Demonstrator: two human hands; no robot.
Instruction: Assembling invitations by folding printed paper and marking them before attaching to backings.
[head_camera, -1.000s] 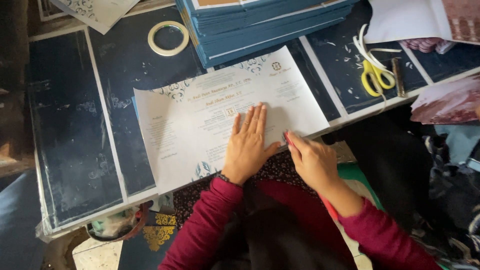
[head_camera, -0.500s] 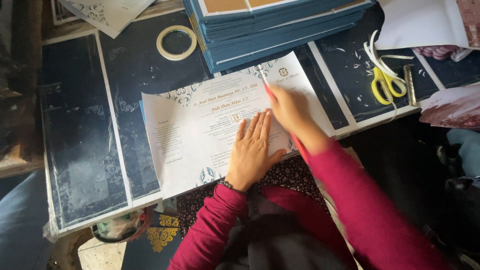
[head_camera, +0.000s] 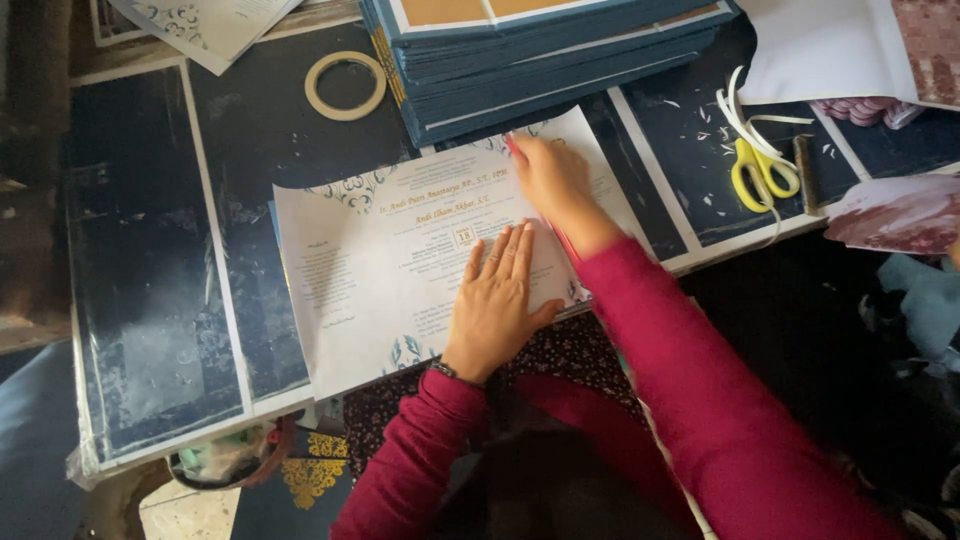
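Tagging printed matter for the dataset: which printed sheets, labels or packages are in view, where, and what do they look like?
Printed sheet: table centre, white rectangle, blue floral corners, under left hand; right hand at its far edge.
Stack of cards: behind it, dark blue, tan top.
Patterned sheet: top left, white with blue ornament.
Plain white sheet: top right.
No screens or signs.

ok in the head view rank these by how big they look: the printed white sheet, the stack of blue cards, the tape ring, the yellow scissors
1. printed white sheet
2. stack of blue cards, though cut off by the frame edge
3. and 4. tape ring and yellow scissors: they look too alike to rank
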